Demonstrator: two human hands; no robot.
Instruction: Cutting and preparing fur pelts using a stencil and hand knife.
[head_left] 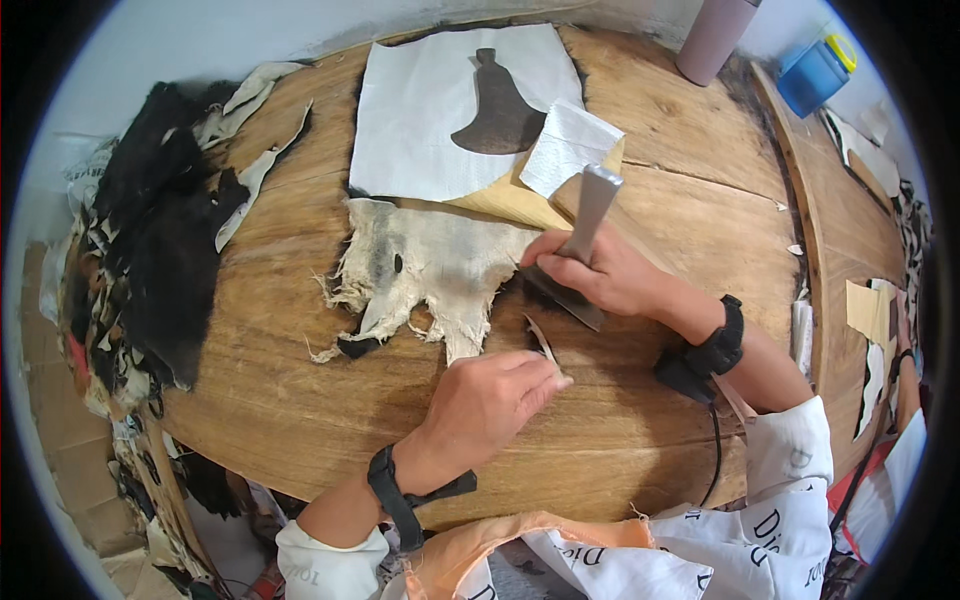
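My right hand [622, 278] grips a broad-bladed metal knife [597, 200], its grey handle pointing up and its wide blade low over the wooden table. Just left of the blade lies a pale, ragged-edged hide [430, 245], flesh side up, with a small dark hole in it. Below its lower edge my left hand [488, 398] is closed, fingertips pinched on a thin strip of hide [541, 338]. Beyond the hide, a white panel with dark fur at its edges [410, 120] carries a dark curved blade [500, 115] and a folded paper towel [572, 148].
Black fur pieces [160, 230] are heaped along the left edge. At the back right stand a pink bottle [716, 40] and a blue jar with a yellow lid [812, 78]. A raised wooden strip [800, 205] crosses the right side; beyond it another person's arm [907, 390] shows.
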